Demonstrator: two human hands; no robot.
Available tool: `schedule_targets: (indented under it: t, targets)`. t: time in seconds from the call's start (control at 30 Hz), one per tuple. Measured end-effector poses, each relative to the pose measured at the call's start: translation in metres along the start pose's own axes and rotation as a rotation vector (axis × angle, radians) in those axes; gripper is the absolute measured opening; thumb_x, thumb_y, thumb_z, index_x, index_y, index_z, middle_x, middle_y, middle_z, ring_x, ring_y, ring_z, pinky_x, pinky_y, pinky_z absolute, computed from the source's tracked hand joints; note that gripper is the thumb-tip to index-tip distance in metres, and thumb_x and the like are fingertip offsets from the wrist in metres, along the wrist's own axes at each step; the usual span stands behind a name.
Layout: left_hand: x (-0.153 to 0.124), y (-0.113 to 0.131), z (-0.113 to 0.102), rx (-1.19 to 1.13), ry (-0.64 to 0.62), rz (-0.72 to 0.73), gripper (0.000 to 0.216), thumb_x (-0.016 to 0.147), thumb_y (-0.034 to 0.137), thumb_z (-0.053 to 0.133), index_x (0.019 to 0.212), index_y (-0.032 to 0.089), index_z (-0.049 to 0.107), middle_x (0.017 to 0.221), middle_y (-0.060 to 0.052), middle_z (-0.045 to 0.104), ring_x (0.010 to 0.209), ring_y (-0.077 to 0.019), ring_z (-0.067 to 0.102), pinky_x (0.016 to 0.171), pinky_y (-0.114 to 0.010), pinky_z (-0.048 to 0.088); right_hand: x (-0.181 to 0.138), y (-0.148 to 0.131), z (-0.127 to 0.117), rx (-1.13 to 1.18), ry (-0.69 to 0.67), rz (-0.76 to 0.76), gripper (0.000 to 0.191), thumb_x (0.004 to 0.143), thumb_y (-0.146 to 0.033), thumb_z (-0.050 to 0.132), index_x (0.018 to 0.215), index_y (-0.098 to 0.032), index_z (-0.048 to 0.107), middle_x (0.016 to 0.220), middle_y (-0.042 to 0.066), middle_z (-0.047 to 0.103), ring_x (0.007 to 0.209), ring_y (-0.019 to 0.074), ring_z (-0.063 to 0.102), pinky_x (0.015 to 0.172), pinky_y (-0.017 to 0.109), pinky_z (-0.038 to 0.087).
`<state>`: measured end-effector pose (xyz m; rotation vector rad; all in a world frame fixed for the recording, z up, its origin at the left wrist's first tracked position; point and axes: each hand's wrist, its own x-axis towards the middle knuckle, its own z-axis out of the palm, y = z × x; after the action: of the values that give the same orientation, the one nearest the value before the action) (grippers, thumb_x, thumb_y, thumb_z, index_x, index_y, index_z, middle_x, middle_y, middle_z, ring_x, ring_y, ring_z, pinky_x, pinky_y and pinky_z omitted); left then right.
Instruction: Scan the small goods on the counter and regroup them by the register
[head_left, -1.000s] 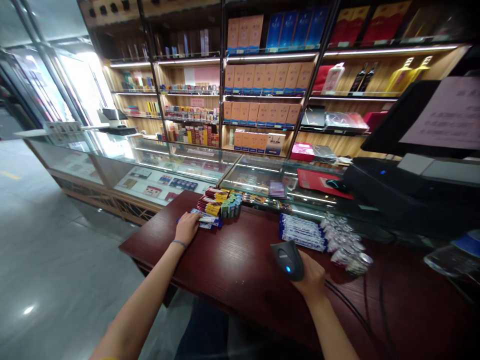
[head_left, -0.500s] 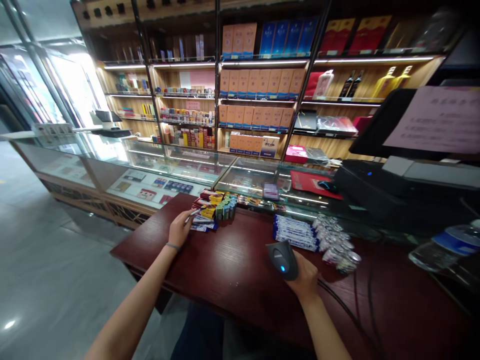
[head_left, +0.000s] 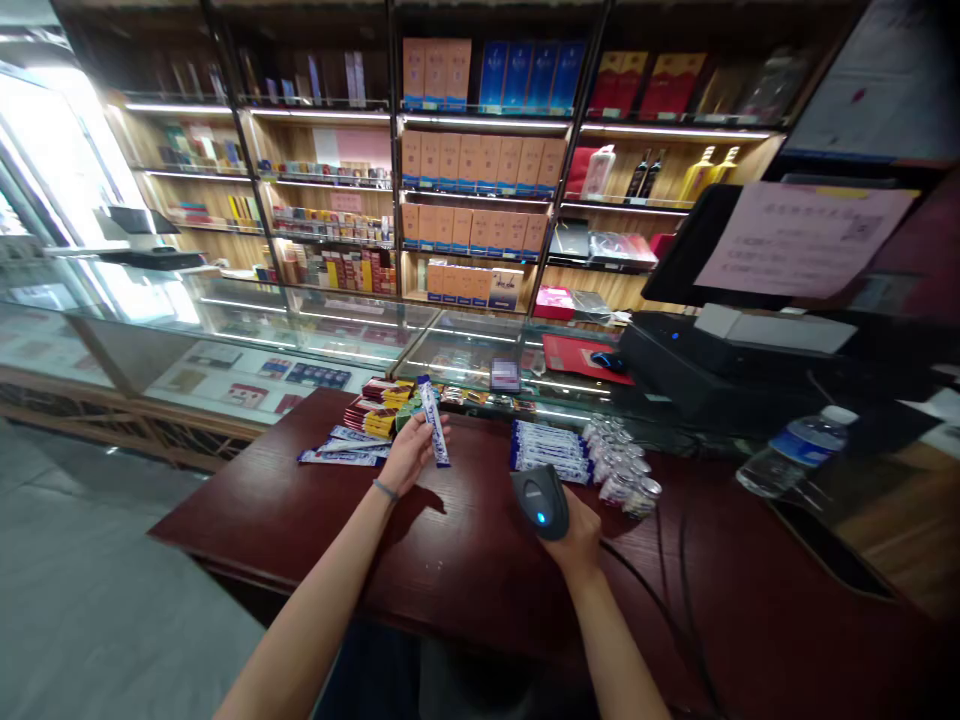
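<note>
My left hand (head_left: 411,452) is closed around a long blue-and-white snack packet (head_left: 433,422), held upright above the dark red wooden counter (head_left: 465,540). My right hand (head_left: 574,525) grips a black barcode scanner (head_left: 541,497) with a blue light, its head turned toward the packet. Its black cable (head_left: 660,610) trails back to the right. More blue-and-white packets (head_left: 337,447) lie flat to the left of my left hand. Behind them sits a stack of red and yellow packs (head_left: 371,410).
A pile of blue-and-white packets (head_left: 547,450) and several small clear-wrapped items (head_left: 619,465) lie right of the scanner. A water bottle (head_left: 795,450), a black till with a screen (head_left: 750,300), a glass display case (head_left: 322,330) and stocked shelves (head_left: 472,170) stand beyond.
My left hand picked one blue-and-white packet off the flat pile and raised it upright, moving right toward the scanner. The view shifted left, and the scanner stayed in my right hand.
</note>
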<state>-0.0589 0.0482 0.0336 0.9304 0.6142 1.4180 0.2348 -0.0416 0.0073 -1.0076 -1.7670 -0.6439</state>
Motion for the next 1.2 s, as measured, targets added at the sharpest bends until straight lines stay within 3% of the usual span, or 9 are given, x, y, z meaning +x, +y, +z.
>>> schedule_targets:
  t: [0.13,0.23,0.43,0.53,0.63,0.73,0.87,1.07,1.2]
  targets:
    - [-0.003,-0.019,0.013,-0.172,0.003,-0.132,0.043,0.08,0.025,0.074,0.121,0.021,0.059,0.101,-0.004,0.066,0.074,-0.0087,0.062,0.067,-0.02,0.052,0.0,0.002,0.0,0.003,0.01,0.008,0.041,0.082,-0.028,0.058,0.12,-0.012,0.056,0.087,0.01,0.072,0.072,0.0218,0.071,0.063,0.031,0.059]
    - [-0.008,-0.025,0.014,-0.16,-0.023,-0.234,0.042,0.082,0.028,0.073,0.122,0.018,0.064,0.092,-0.004,0.063,0.066,-0.0057,0.054,0.053,-0.015,0.042,0.0,0.001,0.0,0.01,0.006,0.014,0.042,0.081,-0.027,0.059,0.12,-0.012,0.057,0.088,0.01,0.072,0.073,0.0219,0.071,0.064,0.031,0.059]
    - [-0.012,-0.026,0.002,0.057,-0.092,-0.225,0.059,0.071,0.018,0.08,0.128,0.02,0.063,0.089,-0.002,0.065,0.067,-0.0055,0.054,0.057,-0.015,0.043,0.002,-0.003,-0.001,0.027,0.0,0.038,0.041,0.079,-0.022,0.059,0.118,-0.012,0.058,0.086,0.009,0.072,0.071,0.0214,0.07,0.064,0.03,0.058]
    - [-0.009,-0.025,-0.005,0.141,-0.051,-0.207,0.06,0.074,0.029,0.079,0.13,0.019,0.061,0.1,-0.008,0.068,0.077,-0.0119,0.065,0.063,-0.02,0.051,0.002,-0.003,-0.001,0.019,-0.005,0.036,0.041,0.08,-0.023,0.059,0.119,-0.013,0.057,0.087,0.009,0.072,0.073,0.0219,0.071,0.066,0.031,0.058]
    - [-0.004,-0.027,-0.011,0.178,0.019,-0.19,0.051,0.073,0.033,0.081,0.118,0.015,0.065,0.109,-0.013,0.069,0.087,-0.0191,0.07,0.069,-0.025,0.056,0.0,-0.003,0.0,0.023,-0.041,0.055,0.042,0.081,-0.025,0.059,0.121,-0.013,0.055,0.09,0.01,0.072,0.074,0.022,0.071,0.067,0.031,0.059]
    - [0.0,-0.028,-0.017,0.255,0.081,-0.198,0.042,0.072,0.035,0.081,0.106,0.013,0.068,0.101,-0.013,0.072,0.086,-0.0204,0.071,0.065,-0.025,0.057,-0.003,-0.004,0.002,0.037,-0.125,0.112,0.046,0.08,-0.03,0.06,0.123,-0.014,0.053,0.09,0.009,0.072,0.072,0.0223,0.071,0.066,0.032,0.058]
    - [0.002,-0.028,-0.023,0.351,0.098,-0.188,0.042,0.074,0.037,0.079,0.108,0.014,0.069,0.106,-0.012,0.073,0.087,-0.021,0.072,0.063,-0.024,0.058,-0.002,-0.009,0.004,0.09,-0.235,0.14,0.049,0.079,-0.034,0.06,0.124,-0.015,0.051,0.088,0.008,0.073,0.069,0.022,0.071,0.062,0.031,0.056]
    - [0.001,-0.027,-0.023,0.354,0.102,-0.189,0.04,0.076,0.035,0.077,0.109,0.014,0.07,0.108,-0.012,0.072,0.088,-0.0207,0.071,0.063,-0.023,0.059,0.006,-0.017,0.0,0.16,-0.31,0.051,0.048,0.077,-0.03,0.057,0.122,-0.015,0.05,0.093,0.01,0.073,0.068,0.021,0.07,0.061,0.03,0.055]
    - [0.0,-0.025,-0.02,0.221,0.132,-0.229,0.034,0.079,0.028,0.075,0.108,0.013,0.068,0.109,-0.013,0.071,0.089,-0.0202,0.071,0.065,-0.024,0.059,0.007,-0.018,-0.002,0.165,-0.343,0.033,0.05,0.075,-0.032,0.058,0.121,-0.015,0.05,0.093,0.01,0.073,0.068,0.0221,0.07,0.061,0.032,0.055]
